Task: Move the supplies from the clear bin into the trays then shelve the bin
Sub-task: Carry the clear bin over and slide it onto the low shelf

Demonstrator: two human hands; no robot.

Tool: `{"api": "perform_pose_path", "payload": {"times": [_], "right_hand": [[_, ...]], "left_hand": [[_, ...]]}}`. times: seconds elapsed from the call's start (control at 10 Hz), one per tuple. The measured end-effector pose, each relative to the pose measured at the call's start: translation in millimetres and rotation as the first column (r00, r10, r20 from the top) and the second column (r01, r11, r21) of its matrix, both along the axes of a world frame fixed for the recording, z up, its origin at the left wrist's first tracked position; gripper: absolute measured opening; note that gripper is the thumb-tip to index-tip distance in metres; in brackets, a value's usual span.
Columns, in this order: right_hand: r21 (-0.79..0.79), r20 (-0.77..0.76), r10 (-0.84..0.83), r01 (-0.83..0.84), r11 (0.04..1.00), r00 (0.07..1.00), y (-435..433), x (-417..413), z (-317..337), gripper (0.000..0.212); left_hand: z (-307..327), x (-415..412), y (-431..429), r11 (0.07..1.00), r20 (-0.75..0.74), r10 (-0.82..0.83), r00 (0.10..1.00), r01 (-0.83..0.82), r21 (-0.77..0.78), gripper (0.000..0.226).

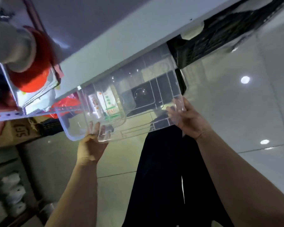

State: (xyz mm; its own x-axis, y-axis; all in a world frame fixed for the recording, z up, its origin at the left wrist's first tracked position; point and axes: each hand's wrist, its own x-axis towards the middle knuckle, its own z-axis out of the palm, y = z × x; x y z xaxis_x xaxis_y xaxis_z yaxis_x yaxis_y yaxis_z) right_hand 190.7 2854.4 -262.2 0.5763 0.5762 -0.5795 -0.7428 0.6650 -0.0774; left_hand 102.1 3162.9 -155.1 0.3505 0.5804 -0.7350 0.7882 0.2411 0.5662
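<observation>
The clear bin (138, 95) is held in the air in front of me, its far side tucked under the white table's edge (105, 51). My left hand (93, 145) grips the bin's near left rim, fingers showing through the plastic. At the near right corner my right hand (187, 120) grips the rim. Through the clear walls I see a green and white packet (111, 104) and a black shape behind; I cannot tell whether they lie inside the bin. No trays are visible.
A black slatted crate (220, 36) sits under the table at the upper right. A clear box with orange material (34, 76) hangs at the left. A cardboard box (21, 130) and shelves with white rolls (13, 194) stand at the lower left. Glossy tiled floor (236, 112) spreads right.
</observation>
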Motion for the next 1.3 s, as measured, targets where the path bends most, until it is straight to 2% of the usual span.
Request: {"api": "perform_pose_path", "payload": {"times": [0.1,0.2,0.3,0.4,0.5,0.6,0.7,0.8,0.9,1.0,1.1,1.2,1.3], "right_hand": [[-0.103,0.031,0.057,-0.053,0.993,0.998,16.1,-6.6,34.7,0.065],[-0.199,0.05,0.105,-0.094,0.975,0.993,33.8,-12.6,58.0,0.058],[-0.234,0.074,0.119,-0.099,0.967,0.99,53.2,-15.0,71.6,0.06],[-0.299,0.116,0.163,-0.122,0.947,0.98,85.0,-13.0,76.4,0.055],[-0.249,0.096,0.122,-0.095,0.964,0.988,123.3,-11.9,78.1,0.061],[-0.354,0.147,0.158,-0.097,0.93,0.976,161.5,-12.4,78.3,0.055],[-0.604,0.216,0.301,-0.115,0.789,0.929,196.0,-19.7,76.9,0.053],[-0.819,0.248,0.515,-0.106,0.564,0.821,218.8,-30.1,61.6,0.054],[-0.782,0.11,0.4,-0.169,0.6,0.91,235.0,-36.8,48.4,0.053],[-0.806,0.023,0.322,-0.173,0.566,0.946,238.0,-42.8,38.9,0.055],[-0.768,-0.08,0.144,-0.153,0.622,0.986,233.8,-53.1,34.3,0.043],[-0.752,-0.12,0.114,-0.165,0.638,0.986,232.8,-58.6,31.7,0.019],[-0.751,-0.11,0.048,-0.115,0.65,0.993,227.3,-57.1,26.3,0.013]], "left_hand": [[6.3,-15.6,24.9,0.939,0.042,0.302,0.952,-0.29,-0.186,0.049],[7.2,-24.3,54.3,0.955,0.059,0.252,0.966,-0.239,-0.173,0.053],[7.4,-37.8,79.1,0.96,0.129,0.252,0.959,-0.23,-0.16,0.049],[-1.6,-51.5,107.2,0.982,0.109,0.19,0.976,-0.19,-0.016,0.043],[-13.9,-57.9,134.7,0.972,0.117,0.192,0.975,-0.205,0.112,0.038],[-25.6,-61.4,168.0,0.973,0.091,0.075,0.993,-0.092,0.21,0.044],[-38.5,-67.7,210.2,0.905,-0.094,-0.162,0.982,0.186,0.384,0.053],[-53.5,-69.1,239.2,0.874,-0.187,-0.251,0.95,0.305,0.378,0.057],[-60.9,-70.2,242.6,0.966,-0.017,-0.194,0.981,0.194,0.169,0.056],[-63.2,-71.7,237.1,0.999,0.073,-0.037,0.997,0.036,0.004,0.054],[-65.1,-78.5,234.6,0.98,0.103,0.173,0.979,-0.161,-0.116,0.031],[-68.2,-89.3,236.2,0.941,0.111,0.204,0.973,-0.163,-0.298,0.012],[-72.3,-96.8,236.5,0.882,0.099,0.232,0.968,-0.166,-0.441,0.005]]}}
